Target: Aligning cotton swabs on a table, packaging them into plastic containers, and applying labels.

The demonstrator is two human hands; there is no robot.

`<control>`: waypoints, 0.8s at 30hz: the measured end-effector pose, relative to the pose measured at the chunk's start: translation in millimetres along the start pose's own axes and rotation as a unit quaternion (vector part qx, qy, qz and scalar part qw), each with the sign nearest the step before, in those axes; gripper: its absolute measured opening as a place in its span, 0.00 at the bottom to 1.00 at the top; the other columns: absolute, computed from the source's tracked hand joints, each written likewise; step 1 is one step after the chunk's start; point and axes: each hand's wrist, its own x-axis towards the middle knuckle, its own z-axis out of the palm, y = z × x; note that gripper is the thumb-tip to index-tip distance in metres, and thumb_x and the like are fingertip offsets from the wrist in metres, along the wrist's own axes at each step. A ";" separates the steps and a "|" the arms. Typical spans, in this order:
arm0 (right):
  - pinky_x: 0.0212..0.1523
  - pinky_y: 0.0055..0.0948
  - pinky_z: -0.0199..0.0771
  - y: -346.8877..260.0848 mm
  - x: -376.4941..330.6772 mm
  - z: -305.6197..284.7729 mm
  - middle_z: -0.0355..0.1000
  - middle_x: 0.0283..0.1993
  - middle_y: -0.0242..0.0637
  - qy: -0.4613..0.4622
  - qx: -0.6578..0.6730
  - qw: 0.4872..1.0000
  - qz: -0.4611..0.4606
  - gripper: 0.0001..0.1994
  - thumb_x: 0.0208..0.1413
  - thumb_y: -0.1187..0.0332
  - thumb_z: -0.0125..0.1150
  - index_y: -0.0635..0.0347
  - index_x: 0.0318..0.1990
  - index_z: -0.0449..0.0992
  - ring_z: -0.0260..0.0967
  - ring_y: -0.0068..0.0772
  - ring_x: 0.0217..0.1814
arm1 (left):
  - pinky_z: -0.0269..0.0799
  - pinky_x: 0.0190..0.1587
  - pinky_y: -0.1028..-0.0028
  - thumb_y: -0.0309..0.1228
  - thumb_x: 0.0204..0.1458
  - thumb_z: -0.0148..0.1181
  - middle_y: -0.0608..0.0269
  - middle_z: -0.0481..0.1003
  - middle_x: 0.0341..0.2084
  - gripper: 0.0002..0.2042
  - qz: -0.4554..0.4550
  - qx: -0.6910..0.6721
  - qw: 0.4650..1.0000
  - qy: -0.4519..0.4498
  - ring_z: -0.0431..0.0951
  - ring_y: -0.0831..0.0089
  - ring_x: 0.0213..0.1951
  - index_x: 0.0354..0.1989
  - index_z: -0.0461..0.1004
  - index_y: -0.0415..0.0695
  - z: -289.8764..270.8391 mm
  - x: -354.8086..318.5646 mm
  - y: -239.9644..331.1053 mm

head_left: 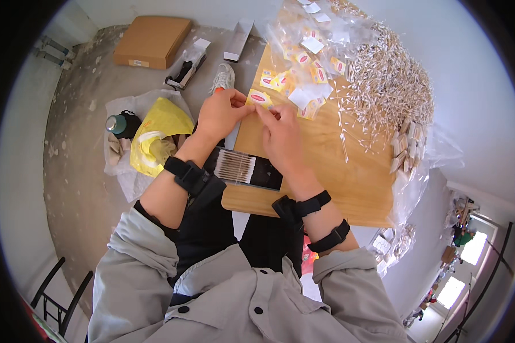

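Observation:
My left hand [221, 116] is closed, its fingers pinching a small yellow printed card [260, 98] at the table's left edge. My right hand [284, 137] is closed too, thumb and index finger at the card's lower edge. Whether the card sits inside a clear bag I cannot tell. Just below my hands, a row of cotton swabs [234, 166] lies side by side in a black tray [266, 173] near the table's front left corner. More yellow cards [272, 80] and clear plastic bags [286, 34] are scattered beyond my hands.
A large heap of loose cotton swabs [390, 86] covers the far right of the wooden table [337, 183], with bundled swabs [405, 147] beside it. On the floor to the left are a cardboard box [153, 41], a yellow bag [165, 128] and a green-capped bottle [116, 124].

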 end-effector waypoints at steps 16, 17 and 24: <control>0.38 0.37 0.73 9.2 17.9 -11.3 0.66 0.40 0.41 -0.069 0.056 0.984 0.156 0.18 0.53 0.71 0.61 0.53 0.53 0.74 0.70 0.42 0.41 | 0.70 0.31 0.76 0.35 0.49 0.68 0.65 0.76 0.22 0.12 -0.005 0.025 0.997 0.075 0.72 0.80 0.25 0.32 0.76 0.37 12.1 7.9 -9.9; 0.38 0.37 0.73 9.4 17.3 -12.2 0.66 0.40 0.41 -0.069 0.056 0.984 0.156 0.18 0.53 0.71 0.61 0.53 0.53 0.74 0.70 0.42 0.41 | 0.69 0.30 0.77 0.35 0.50 0.67 0.66 0.76 0.22 0.12 -0.003 0.015 0.997 0.077 0.71 0.80 0.24 0.32 0.76 0.37 12.7 10.5 -12.9; 0.36 0.39 0.73 5.8 5.3 -14.2 0.66 0.40 0.39 -0.034 -0.055 0.993 0.098 0.20 0.49 0.69 0.64 0.49 0.53 0.75 0.70 0.41 0.41 | 0.71 0.34 0.73 0.35 0.50 0.65 0.60 0.79 0.25 0.11 -0.031 -0.099 0.994 0.037 0.76 0.74 0.28 0.32 0.77 0.38 8.8 19.9 -30.6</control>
